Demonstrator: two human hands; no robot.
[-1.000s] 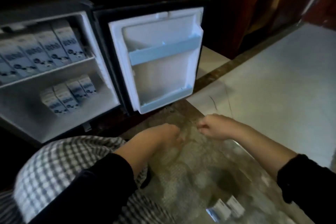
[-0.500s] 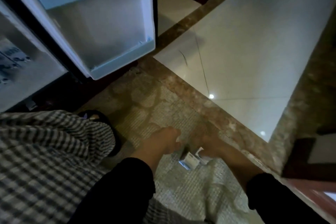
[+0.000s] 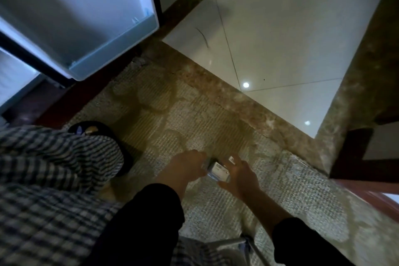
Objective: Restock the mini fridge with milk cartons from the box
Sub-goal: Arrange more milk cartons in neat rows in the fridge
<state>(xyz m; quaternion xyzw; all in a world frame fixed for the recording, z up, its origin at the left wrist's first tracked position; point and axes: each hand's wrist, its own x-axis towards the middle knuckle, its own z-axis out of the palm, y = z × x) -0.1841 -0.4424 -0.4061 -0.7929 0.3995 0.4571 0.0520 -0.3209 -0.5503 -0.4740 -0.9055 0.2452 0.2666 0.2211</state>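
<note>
Both hands are down in the lower middle of the frame, bunched on a little cluster of milk cartons (image 3: pixel 218 171) right over the patterned carpet (image 3: pixel 172 114). The right hand (image 3: pixel 239 177) has its fingers curled over the far side and its thumb on the near side, clamped on the cartons, with 1 white corner poking out by its fingertips. The left hand (image 3: pixel 185 166) curls in against the cluster's left side, but its fingertips are hidden, so I can't tell if it's gripping or just steadying. My guess is it takes 2 hands because small cartons lifted as a batch would slide apart. The mini fridge door (image 3: pixel 86 17) hangs open at upper left, and its jutting bottom door shelf (image 3: pixel 121 49) is the edge to watch going up. There's open carpet between hands and door, though the checked trouser leg (image 3: pixel 54 168) and dark shoe (image 3: pixel 92 129) crowd the left side.
</note>
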